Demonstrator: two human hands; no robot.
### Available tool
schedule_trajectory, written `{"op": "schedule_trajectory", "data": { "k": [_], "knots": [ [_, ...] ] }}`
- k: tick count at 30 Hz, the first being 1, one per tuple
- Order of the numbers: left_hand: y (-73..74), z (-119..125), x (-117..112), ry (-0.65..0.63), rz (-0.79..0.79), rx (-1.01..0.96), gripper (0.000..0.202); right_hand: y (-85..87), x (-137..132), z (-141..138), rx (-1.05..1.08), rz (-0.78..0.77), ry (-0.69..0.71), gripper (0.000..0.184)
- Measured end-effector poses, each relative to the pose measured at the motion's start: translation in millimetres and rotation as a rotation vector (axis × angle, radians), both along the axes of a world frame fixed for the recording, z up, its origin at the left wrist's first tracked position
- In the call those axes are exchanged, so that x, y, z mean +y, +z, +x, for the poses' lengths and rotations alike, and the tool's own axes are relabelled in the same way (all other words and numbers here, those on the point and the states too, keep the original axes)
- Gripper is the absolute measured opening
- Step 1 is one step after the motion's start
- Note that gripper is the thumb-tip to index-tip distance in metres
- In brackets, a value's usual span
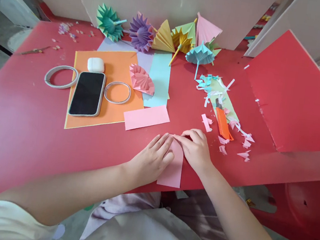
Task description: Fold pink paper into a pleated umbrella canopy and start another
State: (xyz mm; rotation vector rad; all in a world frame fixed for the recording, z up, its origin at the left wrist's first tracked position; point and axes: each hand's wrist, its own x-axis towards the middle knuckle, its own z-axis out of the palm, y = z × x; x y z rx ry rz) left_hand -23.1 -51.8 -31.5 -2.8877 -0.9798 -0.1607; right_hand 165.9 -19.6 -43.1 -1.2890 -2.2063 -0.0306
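A strip of pink paper (173, 173) lies lengthwise at the table's front edge, its far end under my fingers. My left hand (155, 158) presses on the far left part of that strip, its fingers held close together and the thumb tucked in beside them. With thumb and forefinger together, my right hand (196, 148) pinches the far edge of the same strip at the right. Whether that edge is folded over is hidden by the fingertips. Just beyond my left hand rests a second pink paper strip (146, 117), apart from both hands.
An orange cutter (223, 123) lies among paper scraps (245, 141) to the right. Left are a phone (87, 94), an earbud case (95, 65), tape rolls (61, 77) and a pleated pink fan (141, 79). Several paper umbrellas (141, 33) line the back; a red board (295, 98) stands right.
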Motion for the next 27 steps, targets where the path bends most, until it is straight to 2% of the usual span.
{"op": "schedule_trajectory", "data": {
  "k": [10,18,23,27],
  "knots": [
    [-1.6,0,2,-0.006,-0.014,-0.01,0.016,-2.0,3,7,0.082,-0.092,-0.044,0.019],
    [-0.8,1,3,0.002,-0.03,0.008,0.022,1.2,-3,1,-0.016,0.041,0.029,0.02],
    [0.4,0,4,0.003,-0.051,0.004,0.024,-1.4,-6,8,-0.09,0.082,-0.02,0.023],
    [0.1,0,3,-0.002,-0.059,0.007,0.024,1.1,-8,14,-0.024,0.09,-0.083,0.029]
  ]
}}
